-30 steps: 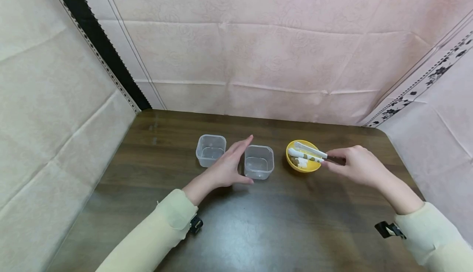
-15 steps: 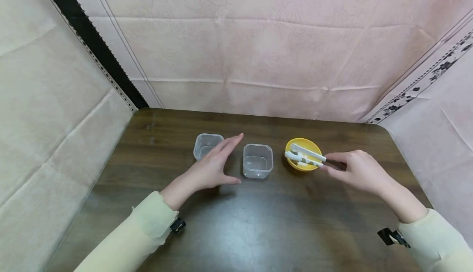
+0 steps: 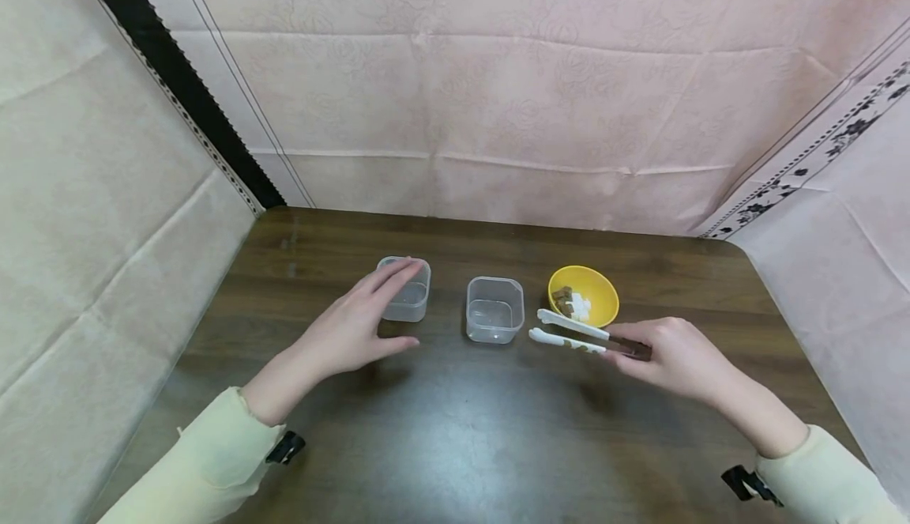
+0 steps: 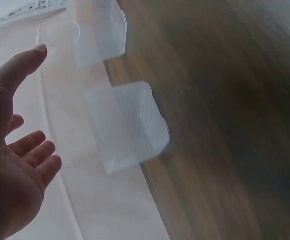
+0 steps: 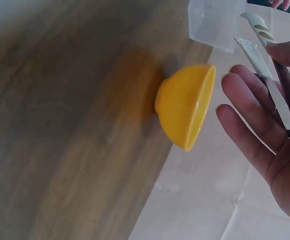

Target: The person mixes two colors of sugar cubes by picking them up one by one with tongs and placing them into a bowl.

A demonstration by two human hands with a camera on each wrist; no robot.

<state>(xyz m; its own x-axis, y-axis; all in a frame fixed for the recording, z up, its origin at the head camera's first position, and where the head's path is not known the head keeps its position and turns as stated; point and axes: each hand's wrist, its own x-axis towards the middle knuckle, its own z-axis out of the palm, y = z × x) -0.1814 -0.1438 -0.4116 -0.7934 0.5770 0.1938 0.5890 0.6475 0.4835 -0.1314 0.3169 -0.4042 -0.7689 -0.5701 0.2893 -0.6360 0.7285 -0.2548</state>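
My right hand (image 3: pixel 675 354) holds a pair of tongs (image 3: pixel 569 342) with white, gold-marked tips and dark brown handles. The tips are spread, with nothing between them, in front of a yellow bowl (image 3: pixel 606 296). Inside that bowl lie white pieces (image 3: pixel 580 307) and brownish pieces (image 3: pixel 562 299). My left hand (image 3: pixel 348 330) is beside the left clear plastic container (image 3: pixel 407 314), thumb and fingers apart, its fingers overlapping the rim in the head view. In the left wrist view the palm faces the container (image 4: pixel 127 127) with a gap between. A second clear container (image 3: pixel 495 333) stands between the hands.
Everything stands on a dark wood-grain table (image 3: pixel 455 437). Pale patterned cloth (image 3: pixel 498 113) hangs behind it and at both sides, with a black strip (image 3: pixel 206 89) at the left. Both sleeves carry a black wrist device (image 3: pixel 286 447).
My left hand has moved left, from between the two containers to the left one. The tongs have come out of the bowl toward me, and their tips have spread.
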